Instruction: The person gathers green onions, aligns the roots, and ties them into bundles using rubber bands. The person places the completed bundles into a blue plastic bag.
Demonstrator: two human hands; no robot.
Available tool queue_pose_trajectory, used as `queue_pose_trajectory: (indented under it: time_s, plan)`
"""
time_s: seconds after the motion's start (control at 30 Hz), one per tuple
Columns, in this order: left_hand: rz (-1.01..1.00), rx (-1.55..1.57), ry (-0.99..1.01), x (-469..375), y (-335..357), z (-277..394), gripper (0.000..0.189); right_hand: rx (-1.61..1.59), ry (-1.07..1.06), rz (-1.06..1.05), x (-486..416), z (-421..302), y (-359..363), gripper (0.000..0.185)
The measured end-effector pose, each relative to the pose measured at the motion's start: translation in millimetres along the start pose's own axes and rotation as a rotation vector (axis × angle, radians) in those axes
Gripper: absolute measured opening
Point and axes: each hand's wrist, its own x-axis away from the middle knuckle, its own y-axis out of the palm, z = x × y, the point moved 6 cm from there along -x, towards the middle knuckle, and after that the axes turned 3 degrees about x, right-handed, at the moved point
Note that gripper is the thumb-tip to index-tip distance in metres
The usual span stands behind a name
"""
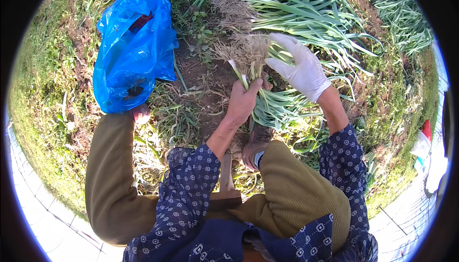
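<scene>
My left hand (242, 98), bare, is closed around the white stems of a bunch of scallion-like plants (281, 109). Their dry, tangled roots (251, 48) point away from me, and the green leaves trail to the right. One thicker white stem (236, 70) slants out on the left side of the bunch. Just right of the roots is my right hand (299, 66), in a thin white glove, with thumb and fingers spread and nothing visible between them. A large pile of similar plants (301, 14) lies beyond it, roots to the left.
A blue plastic bag (134, 46) covers my left foot area, with something dark red inside. More green plants (401, 14) lie at the far right. A wooden seat (225, 197) is between my legs, and my right shoe (256, 143) rests near the bunch. Dry leaves litter the soil.
</scene>
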Motion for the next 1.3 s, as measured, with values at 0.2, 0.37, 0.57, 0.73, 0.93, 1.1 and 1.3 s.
queue_pose_trajectory:
  time_s: [0.2, 0.37, 0.57, 0.73, 0.93, 1.1, 1.3]
  plan:
    - [-0.240, -0.249, -0.104, 11, 23, 0, 0.010, -0.273, -0.127, -0.478, -20, -14, 32, 0.030]
    - [-0.285, -0.243, -0.084, 10, 27, 4, 0.009, 0.127, -0.256, -0.664, -10, -11, 59, 0.034]
    - [-0.165, 0.002, -0.079, 11, 25, 6, 0.015, -0.199, -0.097, -0.207, -17, -4, 34, 0.049]
    - [0.012, 0.448, 0.048, -7, 11, 36, 0.036, -0.648, 0.293, -0.390, 28, 12, 50, 0.056]
    - [-0.004, 0.393, -0.044, 14, 9, 22, 0.036, -0.858, 0.665, -0.632, 87, 16, 101, 0.050]
    - [0.271, 0.513, -0.160, 16, -20, -13, 0.016, -0.351, 0.524, -0.603, 64, 35, 75, 0.055]
    - [0.346, 0.439, -0.014, -8, -38, -9, 0.013, 0.428, 0.231, -0.085, -20, 92, 46, 0.022]
